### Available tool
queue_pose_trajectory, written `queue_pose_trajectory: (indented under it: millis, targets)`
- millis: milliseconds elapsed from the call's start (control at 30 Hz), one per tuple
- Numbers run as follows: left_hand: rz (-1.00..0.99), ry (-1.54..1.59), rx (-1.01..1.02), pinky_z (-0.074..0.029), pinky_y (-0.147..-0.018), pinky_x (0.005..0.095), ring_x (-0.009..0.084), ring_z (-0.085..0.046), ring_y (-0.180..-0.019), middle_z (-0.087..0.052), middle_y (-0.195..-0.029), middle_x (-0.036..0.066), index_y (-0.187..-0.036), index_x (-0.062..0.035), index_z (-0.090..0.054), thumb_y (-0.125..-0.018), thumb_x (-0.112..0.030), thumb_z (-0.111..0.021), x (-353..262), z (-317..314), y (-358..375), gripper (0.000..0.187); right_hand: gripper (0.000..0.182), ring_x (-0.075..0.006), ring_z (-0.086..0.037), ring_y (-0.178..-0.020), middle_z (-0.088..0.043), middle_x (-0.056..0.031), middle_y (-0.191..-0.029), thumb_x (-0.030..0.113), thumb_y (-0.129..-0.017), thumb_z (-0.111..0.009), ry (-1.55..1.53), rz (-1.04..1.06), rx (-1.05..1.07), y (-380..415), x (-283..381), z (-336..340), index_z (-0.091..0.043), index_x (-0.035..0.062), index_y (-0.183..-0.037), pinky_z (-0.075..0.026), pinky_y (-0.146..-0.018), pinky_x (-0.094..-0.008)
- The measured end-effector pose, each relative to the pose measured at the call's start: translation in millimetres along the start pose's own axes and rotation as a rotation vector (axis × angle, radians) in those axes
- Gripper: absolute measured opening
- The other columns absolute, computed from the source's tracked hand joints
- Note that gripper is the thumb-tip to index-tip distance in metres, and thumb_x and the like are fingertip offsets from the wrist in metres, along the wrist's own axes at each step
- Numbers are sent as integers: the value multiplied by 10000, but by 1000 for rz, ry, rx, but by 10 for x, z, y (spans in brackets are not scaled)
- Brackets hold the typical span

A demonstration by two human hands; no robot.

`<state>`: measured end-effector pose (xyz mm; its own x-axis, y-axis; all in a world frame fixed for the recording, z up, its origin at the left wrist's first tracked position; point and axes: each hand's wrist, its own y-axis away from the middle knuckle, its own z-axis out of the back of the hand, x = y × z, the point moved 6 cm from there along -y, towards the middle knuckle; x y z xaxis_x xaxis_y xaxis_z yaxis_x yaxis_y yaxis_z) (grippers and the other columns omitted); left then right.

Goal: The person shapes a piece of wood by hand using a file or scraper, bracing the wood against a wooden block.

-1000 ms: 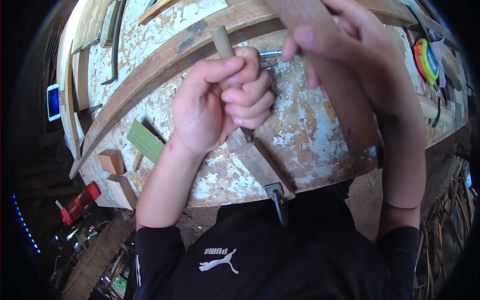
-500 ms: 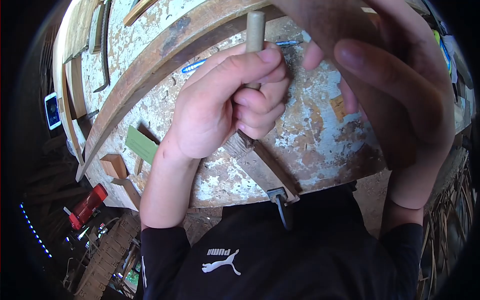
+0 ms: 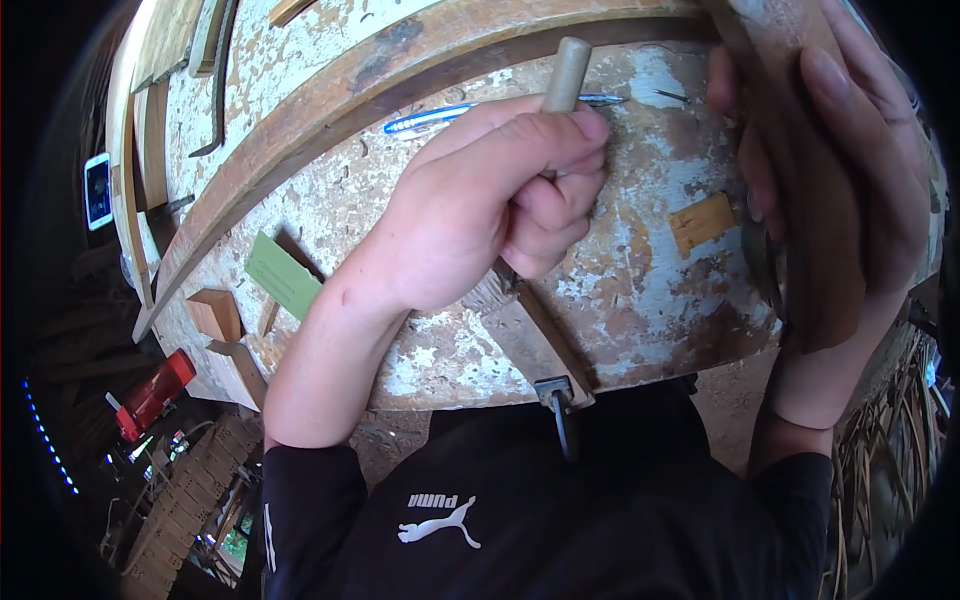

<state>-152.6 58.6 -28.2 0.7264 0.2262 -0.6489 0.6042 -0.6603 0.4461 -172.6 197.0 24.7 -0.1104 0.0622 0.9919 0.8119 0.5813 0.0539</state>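
Observation:
My left hand (image 3: 500,195) is closed in a fist round a chisel with a round, pale wooden handle (image 3: 568,75); the handle's top sticks up above the thumb. Its blade is mostly hidden beneath the fist. Below lies a wooden bar (image 3: 535,345) with a rough, chopped end, which a metal clamp (image 3: 552,390) grips at the bench's near edge. On the right, my right hand (image 3: 885,190) is wrapped round a thick piece of dark wood (image 3: 825,230), raised apart from the chisel.
A long curved wooden piece (image 3: 330,105) spans the worn bench (image 3: 640,300). A blue pen (image 3: 430,120), a small wood chip (image 3: 702,222) and a green card (image 3: 283,277) lie on it. Wood blocks (image 3: 215,313) and a phone (image 3: 98,192) are at the left.
The piece of dark wood in my right hand has swung rightward, away from the chisel. My left hand and the chisel have shifted a little right. The view has moved slightly.

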Motion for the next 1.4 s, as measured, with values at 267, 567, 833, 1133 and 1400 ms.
queue_pose_trajectory:
  millis: [267, 567, 833, 1133, 1400]
  targets:
    - [-8, 25, -23, -137, -404, 254, 64, -196, -436, -236, -564, -56, -729, -123, -335, -1012, -295, -370, 34, 76, 10, 333, 529, -166, -620, -881, -640, -136, -1057, 176, -887, -643, -17, -12, -15, -142, 12, -196, -445, -50, -1322, -500, -773, -291]
    - [-23, -45, -86, -145, -405, 254, 70, -211, -428, -238, -555, -48, -716, -115, -342, -997, -267, -383, -17, 9, 20, 322, 534, -170, -624, -882, -641, -142, -1056, 168, -882, -639, -26, -23, -80, -92, 17, -164, -440, -62, -1322, -502, -779, -289]
    - [-17, -89, -84, -147, -404, 253, 69, -216, -430, -244, -554, -42, -715, -115, -349, -974, -228, -391, 6, -21, 28, 286, 538, -173, -628, -884, -642, -148, -1055, 161, -879, -635, -27, -24, -128, -121, -53, -53, -436, -72, -1321, -504, -783, -287]
    - [-135, 232, 83, -156, -397, 226, 53, -209, -462, -252, -598, -60, -793, -141, -299, -1024, -330, -350, -4, 86, 70, 303, 543, -177, -632, -886, -643, -155, -1055, 153, -875, -632, -47, -2, -193, -166, -39, -136, -431, -84, -1321, -506, -789, -285]
    - [-137, 144, 56, -148, -399, 227, 52, -196, -456, -250, -597, -59, -777, -142, -301, -1019, -325, -368, -49, 61, 88, 310, 548, -180, -635, -887, -644, -161, -1054, 146, -871, -628, -56, -2, -235, -99, -7, -219, -427, -94, -1321, -507, -794, -283]
